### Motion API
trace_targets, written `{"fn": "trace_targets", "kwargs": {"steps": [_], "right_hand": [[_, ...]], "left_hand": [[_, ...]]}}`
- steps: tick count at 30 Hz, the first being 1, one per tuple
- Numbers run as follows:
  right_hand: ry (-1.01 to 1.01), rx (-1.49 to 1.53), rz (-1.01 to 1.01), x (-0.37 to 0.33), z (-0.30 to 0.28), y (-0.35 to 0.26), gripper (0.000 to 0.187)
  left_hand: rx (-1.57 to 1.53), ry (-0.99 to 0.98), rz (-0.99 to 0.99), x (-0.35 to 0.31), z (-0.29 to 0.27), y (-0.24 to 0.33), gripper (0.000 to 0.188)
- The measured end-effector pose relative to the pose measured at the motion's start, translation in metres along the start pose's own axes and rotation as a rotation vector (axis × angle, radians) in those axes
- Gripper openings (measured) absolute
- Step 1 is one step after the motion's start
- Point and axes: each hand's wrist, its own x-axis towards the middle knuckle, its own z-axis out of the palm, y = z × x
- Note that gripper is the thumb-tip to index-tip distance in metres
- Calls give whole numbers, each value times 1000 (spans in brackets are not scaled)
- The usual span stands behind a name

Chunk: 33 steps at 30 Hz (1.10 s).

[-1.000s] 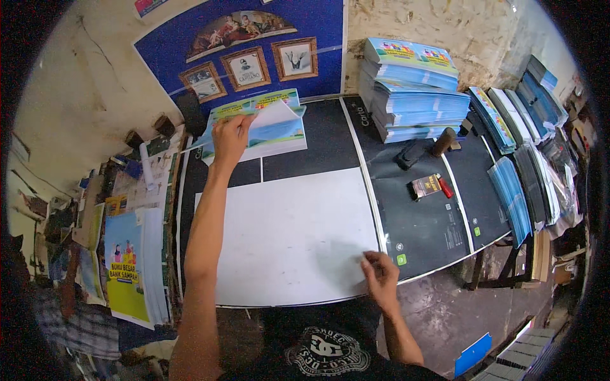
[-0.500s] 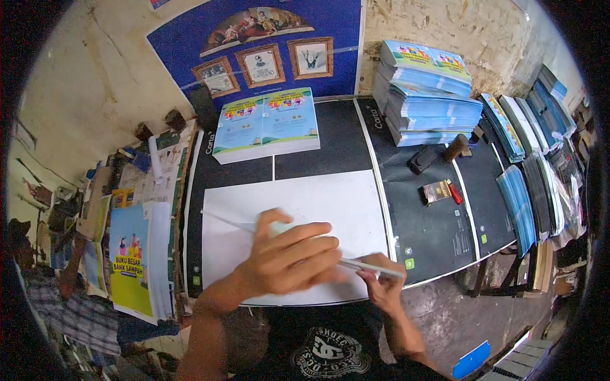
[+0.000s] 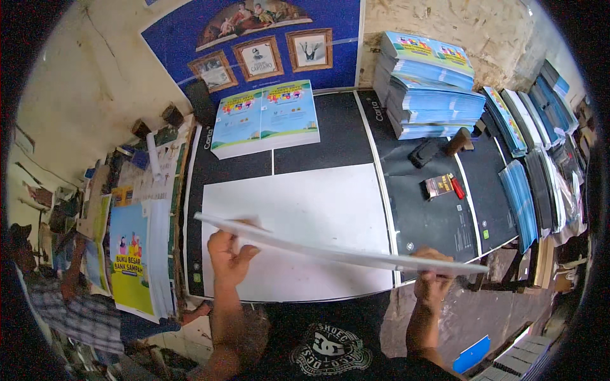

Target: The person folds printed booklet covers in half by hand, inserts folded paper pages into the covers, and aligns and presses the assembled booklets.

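Note:
A thin sheaf of white paper (image 3: 343,252), seen almost edge-on, spans the space between my two hands above the table. My left hand (image 3: 230,257) grips its left end, with the thumb on the near side and the fingers partly behind. At the other end my right hand (image 3: 434,286) is closed on the sheaf from below, its fingers partly hidden. Under the sheaf a large white sheet (image 3: 305,197) lies flat on the black-topped table (image 3: 330,143). How many sheets I hold cannot be told.
Behind the white sheet lies a stack of printed blue-green covers (image 3: 264,117). Tall bundles of booklets (image 3: 435,105) stand back right, near a small box (image 3: 438,187) and a red lighter (image 3: 457,188). A blue-yellow book stack (image 3: 130,254) is at left.
My hands have moved apart, left hand leftward and right hand rightward. The sheaf, earlier partly behind my left hand, is now stretched lengthwise between both hands.

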Motion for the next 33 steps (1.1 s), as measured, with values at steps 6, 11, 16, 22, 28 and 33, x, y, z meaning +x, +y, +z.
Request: {"fn": "trace_targets", "kwargs": {"steps": [6,11,16,22,28,33], "right_hand": [[12,-84,-3,-10,5,19,38],[270,-161,131,-21,5,32,31],[407,-163,433,-25,-1,55,53],[-68,-269,479,-10,-3,69,45],[224,-108,323,-3,18,42,14],[-42,-56,364,-2,1,69,19]], "left_hand": [[365,475,204,-24,38,0,19],[73,394,326,-26,59,22,13],[43,302,25,-37,53,-13,14],[66,280,-151,-30,58,-32,15],[60,221,118,-31,41,-22,14],[-119,170,-116,-32,45,-46,22]]}}
